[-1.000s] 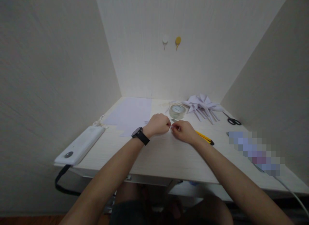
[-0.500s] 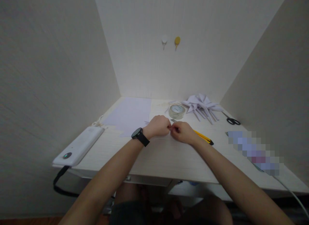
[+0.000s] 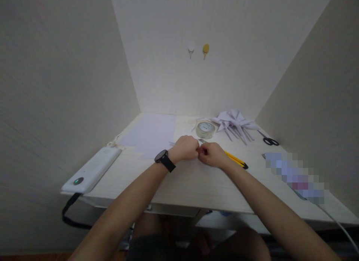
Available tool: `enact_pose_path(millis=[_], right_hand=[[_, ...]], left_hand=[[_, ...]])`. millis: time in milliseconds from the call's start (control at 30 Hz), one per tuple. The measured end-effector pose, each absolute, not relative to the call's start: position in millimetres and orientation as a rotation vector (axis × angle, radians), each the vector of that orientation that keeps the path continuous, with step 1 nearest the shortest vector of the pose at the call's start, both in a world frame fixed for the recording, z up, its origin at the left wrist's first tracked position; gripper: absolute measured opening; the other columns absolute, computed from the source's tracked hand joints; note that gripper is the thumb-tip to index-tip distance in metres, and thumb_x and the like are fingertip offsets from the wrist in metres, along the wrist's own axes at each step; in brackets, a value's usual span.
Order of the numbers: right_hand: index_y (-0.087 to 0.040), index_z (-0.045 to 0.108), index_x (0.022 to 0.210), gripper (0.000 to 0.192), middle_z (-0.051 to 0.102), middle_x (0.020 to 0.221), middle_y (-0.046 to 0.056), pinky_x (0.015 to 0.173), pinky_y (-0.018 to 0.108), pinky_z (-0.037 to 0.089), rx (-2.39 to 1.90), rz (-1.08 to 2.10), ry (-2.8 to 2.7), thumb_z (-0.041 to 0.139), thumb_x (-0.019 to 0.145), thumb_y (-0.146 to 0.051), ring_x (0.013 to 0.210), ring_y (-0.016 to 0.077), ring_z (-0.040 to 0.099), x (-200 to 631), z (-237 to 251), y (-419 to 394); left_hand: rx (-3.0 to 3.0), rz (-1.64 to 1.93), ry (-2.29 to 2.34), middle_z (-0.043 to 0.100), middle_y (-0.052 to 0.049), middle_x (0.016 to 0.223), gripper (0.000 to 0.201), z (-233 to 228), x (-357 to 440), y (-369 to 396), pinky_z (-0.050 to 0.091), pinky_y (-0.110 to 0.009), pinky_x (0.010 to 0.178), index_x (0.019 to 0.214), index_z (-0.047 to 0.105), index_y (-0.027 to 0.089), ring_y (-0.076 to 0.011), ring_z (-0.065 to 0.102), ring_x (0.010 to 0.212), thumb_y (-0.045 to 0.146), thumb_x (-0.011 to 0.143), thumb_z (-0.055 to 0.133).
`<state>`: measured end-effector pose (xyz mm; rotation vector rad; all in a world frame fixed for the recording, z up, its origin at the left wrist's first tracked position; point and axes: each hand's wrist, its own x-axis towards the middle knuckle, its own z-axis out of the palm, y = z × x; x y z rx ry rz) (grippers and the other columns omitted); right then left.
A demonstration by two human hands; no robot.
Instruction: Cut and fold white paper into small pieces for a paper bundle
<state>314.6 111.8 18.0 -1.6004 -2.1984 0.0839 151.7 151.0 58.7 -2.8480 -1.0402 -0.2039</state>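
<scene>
My left hand [image 3: 186, 147], with a black watch [image 3: 165, 160] on its wrist, is closed over the middle of the table. A narrow white tip of a piece of paper [image 3: 172, 143] sticks out beyond its far left side. My right hand [image 3: 211, 154] is closed too, its thumb and fingers pinched together against the left fingertips. Most of the paper between the hands is hidden by the fingers. A yellow utility knife [image 3: 235, 159] lies by the right wrist, its blade [image 3: 202, 141] showing just past the hand.
White sheets [image 3: 153, 132] lie at the back left. A tape roll [image 3: 205, 130], a folded paper model [image 3: 235, 122] and black scissors [image 3: 270, 141] stand or lie at the back right. A white power bank [image 3: 94, 169] sits at the left edge, a blurred object [image 3: 294, 177] at the right.
My left hand has shifted very slightly to the right and down, the paper tip along with it. Both hands stay closed and meeting at the fingertips.
</scene>
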Motion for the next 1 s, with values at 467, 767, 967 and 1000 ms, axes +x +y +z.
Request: enact_pose_path(millis=[467, 767, 967, 1000], right_hand=[[-0.018, 0.074, 0.087, 0.022, 0.074, 0.081, 0.007, 0.062, 0.027, 0.037, -1.570, 0.064, -2.166, 0.052, 0.081, -0.022, 0.069, 0.0182, 0.063, 315.6, 15.4, 112.8], [-0.017, 0.074, 0.085, 0.023, 0.074, 0.081, 0.008, 0.063, 0.027, 0.036, -1.595, 0.055, -2.223, 0.051, 0.081, -0.022, 0.070, 0.0183, 0.062, 313.2, 18.5, 111.4], [-0.018, 0.072, 0.077, 0.018, 0.072, 0.074, 0.006, 0.060, 0.027, 0.033, -1.597, 0.041, -2.226, 0.054, 0.078, -0.021, 0.066, 0.0178, 0.060, 313.0, 18.9, 110.4], [-0.018, 0.072, 0.077, 0.018, 0.072, 0.074, 0.006, 0.060, 0.027, 0.033, -1.594, 0.046, -2.226, 0.054, 0.077, -0.022, 0.066, 0.0177, 0.060, 313.2, 18.5, 110.4]], left_hand=[[-2.838, -0.242, -1.088, 0.073, -0.017, 0.082, 0.032, 59.9, 150.6, 152.3, 0.049, -0.036, 0.069, 0.084, 0.078, 0.016, -0.0295, 0.069, 0.080, 0.031, 0.083, 0.050], [-2.851, -0.204, -1.095, 0.074, -0.016, 0.083, 0.031, 60.4, 150.4, 151.8, 0.049, -0.036, 0.068, 0.085, 0.079, 0.017, -0.0301, 0.070, 0.082, 0.027, 0.078, 0.051], [-2.845, -0.202, -1.095, 0.074, -0.016, 0.084, 0.030, 58.9, 150.9, 152.7, 0.048, -0.035, 0.069, 0.085, 0.079, 0.016, -0.0289, 0.070, 0.082, 0.026, 0.076, 0.051], [-2.847, -0.200, -1.097, 0.074, -0.016, 0.083, 0.030, 59.0, 151.0, 152.9, 0.048, -0.035, 0.068, 0.085, 0.079, 0.016, -0.0291, 0.070, 0.081, 0.026, 0.076, 0.051]])
